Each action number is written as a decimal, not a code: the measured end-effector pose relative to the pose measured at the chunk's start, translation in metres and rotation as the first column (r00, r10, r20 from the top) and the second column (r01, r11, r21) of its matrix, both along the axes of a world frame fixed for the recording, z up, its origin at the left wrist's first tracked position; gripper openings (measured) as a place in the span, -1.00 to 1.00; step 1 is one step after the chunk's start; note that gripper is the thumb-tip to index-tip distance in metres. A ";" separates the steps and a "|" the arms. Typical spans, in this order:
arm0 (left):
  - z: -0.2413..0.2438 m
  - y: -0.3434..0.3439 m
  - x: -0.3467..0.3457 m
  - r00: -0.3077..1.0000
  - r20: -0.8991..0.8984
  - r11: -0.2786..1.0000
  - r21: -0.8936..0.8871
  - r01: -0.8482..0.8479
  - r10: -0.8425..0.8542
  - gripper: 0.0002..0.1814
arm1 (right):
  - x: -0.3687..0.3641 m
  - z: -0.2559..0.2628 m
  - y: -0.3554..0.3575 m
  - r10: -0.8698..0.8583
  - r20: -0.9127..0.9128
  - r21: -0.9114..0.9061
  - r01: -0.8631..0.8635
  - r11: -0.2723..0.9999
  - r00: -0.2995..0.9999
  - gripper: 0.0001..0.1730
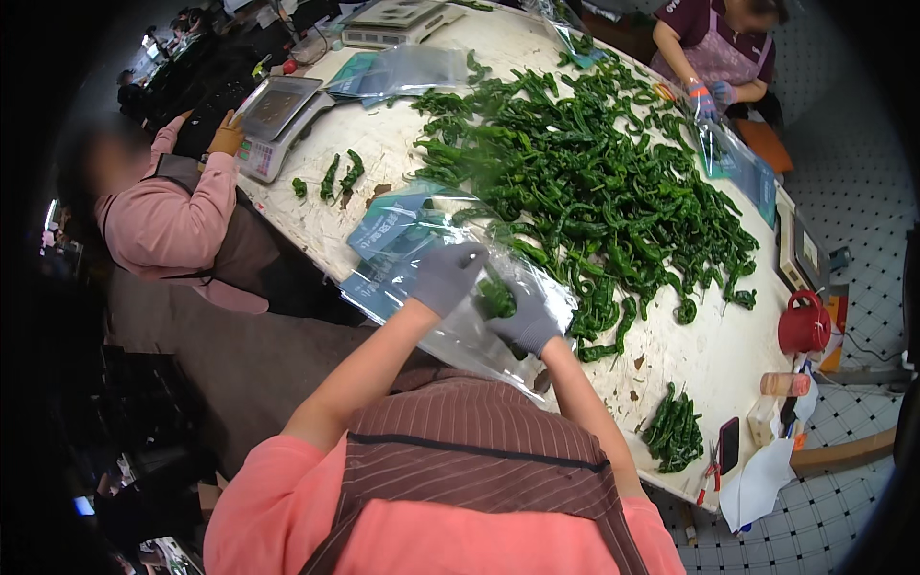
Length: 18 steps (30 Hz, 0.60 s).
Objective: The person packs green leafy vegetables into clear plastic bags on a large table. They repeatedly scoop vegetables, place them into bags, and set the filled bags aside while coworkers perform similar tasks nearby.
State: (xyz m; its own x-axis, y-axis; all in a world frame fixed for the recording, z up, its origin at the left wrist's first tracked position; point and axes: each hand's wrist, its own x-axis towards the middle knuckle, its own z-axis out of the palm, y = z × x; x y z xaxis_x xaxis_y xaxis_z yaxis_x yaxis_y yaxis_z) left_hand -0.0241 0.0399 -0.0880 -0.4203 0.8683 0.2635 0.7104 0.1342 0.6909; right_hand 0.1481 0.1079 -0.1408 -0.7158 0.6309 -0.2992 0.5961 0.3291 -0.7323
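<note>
Both my hands wear grey gloves at the near edge of the table. With its fingers curled, my left hand (449, 277) grips the upper part of a clear plastic bag (467, 356) with blue-green printing. Several green peppers (496, 295) are in my right hand (528, 316), at the bag's opening; whether they are fully inside cannot be made out through the shiny film. More printed bags (388, 230) lie layered under and beyond my left hand. A large heap of wrinkled green peppers (575, 187) spreads just past my hands.
A co-worker in pink (172, 223) stands left by a digital scale (280, 115). Another person (711, 57) handles a bag at far right. On the right are a small pepper pile (674, 431), red-handled snips (710, 474), a phone (729, 445) and a red mug (803, 327).
</note>
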 end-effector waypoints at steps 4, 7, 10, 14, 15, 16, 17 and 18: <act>0.008 -0.001 0.010 0.999 -0.018 0.986 0.162 0.033 -0.031 -0.85 | -0.008 0.035 -0.003 -0.078 -0.013 -0.145 0.075 0.987 0.997 -0.06; 0.014 -0.003 0.012 1.000 -0.014 0.988 0.153 -0.007 0.009 -0.86 | -0.007 0.032 0.001 -0.127 0.051 -0.126 0.132 0.983 0.991 -0.14; 0.020 -0.006 0.014 0.998 -0.048 0.981 0.191 0.038 -0.030 -0.87 | -0.012 0.020 -0.010 -0.093 -0.141 -0.285 0.049 0.957 0.986 -0.24; 0.011 -0.017 0.026 0.933 -0.303 0.960 0.135 0.244 -0.194 -0.83 | -0.021 0.008 0.010 0.003 0.149 -0.474 0.068 0.878 0.989 -0.37; 0.011 -0.021 0.028 0.946 -0.274 0.959 0.174 0.225 -0.173 -0.84 | -0.023 0.022 0.004 -0.007 0.057 -0.475 0.034 0.879 0.998 -0.45; 0.013 -0.023 0.031 0.957 -0.240 0.953 0.213 0.217 -0.164 -0.84 | -0.017 0.032 0.003 -0.070 -0.071 -0.574 0.016 0.818 0.995 -0.47; 0.016 -0.025 0.032 0.966 -0.205 0.945 0.253 0.206 -0.156 -0.84 | -0.014 0.036 0.004 -0.144 -0.188 -0.664 -0.018 0.748 0.971 -0.50; 0.020 -0.025 0.034 0.962 -0.219 0.938 0.266 0.221 -0.164 -0.83 | -0.011 0.023 0.012 -0.289 -0.229 -0.809 -0.017 0.587 0.929 -0.58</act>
State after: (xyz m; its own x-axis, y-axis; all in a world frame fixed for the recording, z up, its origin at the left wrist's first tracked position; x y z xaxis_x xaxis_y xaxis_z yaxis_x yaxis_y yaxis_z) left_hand 0.0096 0.0150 -0.0675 -0.1698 0.8034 0.5707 0.8250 -0.2008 0.5283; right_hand 0.1370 0.1195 -0.1183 -0.7864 0.3513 -0.5082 0.2787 -0.5324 -0.7993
